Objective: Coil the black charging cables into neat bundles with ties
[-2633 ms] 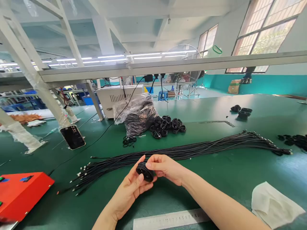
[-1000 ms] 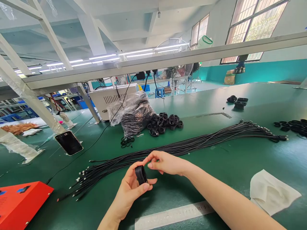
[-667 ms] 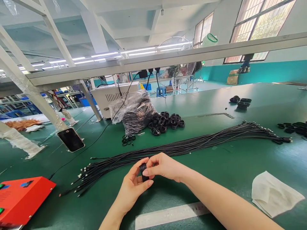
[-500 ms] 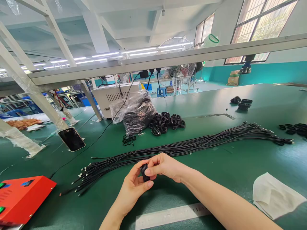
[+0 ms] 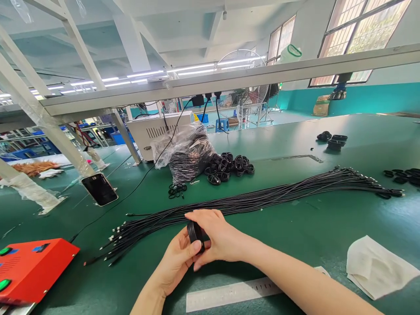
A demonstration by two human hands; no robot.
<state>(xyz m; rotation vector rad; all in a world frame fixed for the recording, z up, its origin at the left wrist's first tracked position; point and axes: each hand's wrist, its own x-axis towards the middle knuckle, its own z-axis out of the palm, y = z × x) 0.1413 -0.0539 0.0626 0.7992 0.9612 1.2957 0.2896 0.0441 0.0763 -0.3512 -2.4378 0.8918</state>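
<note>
A small coil of black cable [image 5: 194, 232] is held between my two hands, above the green table. My left hand [image 5: 179, 258] grips its near side, with the thumb pressed on the front of the coil. Around the other side curls my right hand [image 5: 218, 238], its fingers over the top and its thumb below. Just behind the hands lies a long bundle of straight black cables [image 5: 256, 199], with metal connectors at both ends. Under my right forearm sits a steel ruler [image 5: 229, 296], partly covered by the arm.
Several coiled black cables [image 5: 225, 167] lie beside a clear plastic bag [image 5: 188, 157]. A red box with green buttons [image 5: 36, 271] stands at the left, near a phone [image 5: 99, 189] leaning on a post. A white cloth [image 5: 377, 269] is at the right. A metal beam [image 5: 210, 81] crosses above.
My right hand has shifted from pinching the coil's front to wrapping around its right side. The coil has turned and shows more of its outer windings.
</note>
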